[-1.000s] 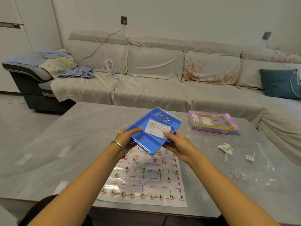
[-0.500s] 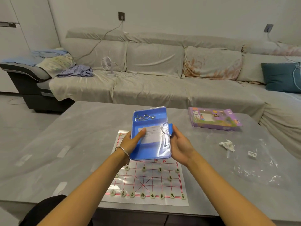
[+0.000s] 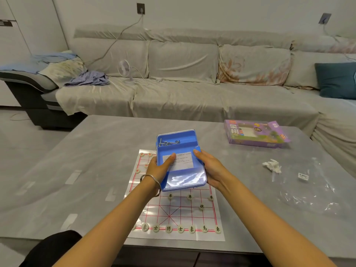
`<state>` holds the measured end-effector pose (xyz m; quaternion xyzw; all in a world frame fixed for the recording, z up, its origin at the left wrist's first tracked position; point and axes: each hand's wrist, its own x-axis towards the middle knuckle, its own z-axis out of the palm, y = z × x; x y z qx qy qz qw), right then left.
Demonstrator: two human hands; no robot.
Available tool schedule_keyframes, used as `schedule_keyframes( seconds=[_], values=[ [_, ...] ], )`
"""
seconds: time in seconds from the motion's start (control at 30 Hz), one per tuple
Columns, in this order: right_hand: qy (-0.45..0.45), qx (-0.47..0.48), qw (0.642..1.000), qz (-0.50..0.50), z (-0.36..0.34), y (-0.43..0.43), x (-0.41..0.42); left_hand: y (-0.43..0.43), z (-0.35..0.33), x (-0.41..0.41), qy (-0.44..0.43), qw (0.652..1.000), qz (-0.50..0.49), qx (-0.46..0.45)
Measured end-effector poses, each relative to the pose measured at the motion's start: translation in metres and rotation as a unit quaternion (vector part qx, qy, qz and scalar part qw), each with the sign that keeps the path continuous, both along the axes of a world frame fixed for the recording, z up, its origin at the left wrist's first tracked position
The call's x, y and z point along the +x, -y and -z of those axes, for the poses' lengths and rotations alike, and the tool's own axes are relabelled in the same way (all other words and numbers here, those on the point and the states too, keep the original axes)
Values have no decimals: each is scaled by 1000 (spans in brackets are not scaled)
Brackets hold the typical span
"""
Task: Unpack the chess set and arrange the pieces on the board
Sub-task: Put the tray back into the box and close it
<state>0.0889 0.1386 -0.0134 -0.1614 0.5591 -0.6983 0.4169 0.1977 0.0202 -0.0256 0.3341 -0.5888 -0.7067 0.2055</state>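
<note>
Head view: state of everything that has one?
board, spread flat
chess pieces, near row set up
blue case, held over the board, clear lid looks shut
left hand, grips case's left edge
right hand, grips case's right edge
purple box, lying flat, end flap open

Both forearms [image 3: 119, 214] are bare, a thin silver bangle [image 3: 152, 177] circles the wrist behind the left hand [image 3: 158, 168], and black clothing [image 3: 52, 245] shows low on the left.

Case [image 3: 181, 160] above the far half of the board [image 3: 173, 214], pieces [image 3: 168, 228] along its near edge, carton [image 3: 256, 133] far right on the surface [image 3: 86, 160], sofa [image 3: 192, 97] behind
</note>
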Motion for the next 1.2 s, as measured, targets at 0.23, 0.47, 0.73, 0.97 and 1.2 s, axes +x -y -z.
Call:
schedule_keyframes(
  seconds=[0.23,0.47,0.73,0.97,1.2],
  values=[
    [63,-7,998,-3,-5,-30,-27,-13,3,-33,27,999,38,-8],
    [74,-4,996,-52,-4,-64,-61,-13,12,-66,55,989,123,-58],
    [24,25,999,-1,10,-62,-77,-14,19,-92,52,990,118,-47],
    [43,38,998,40,22,-68,-104,-26,15,-151,63,995,78,6],
    [-7,56,965,255,17,-132,-207,-51,10,-250,80,974,197,-81]
  ],
)
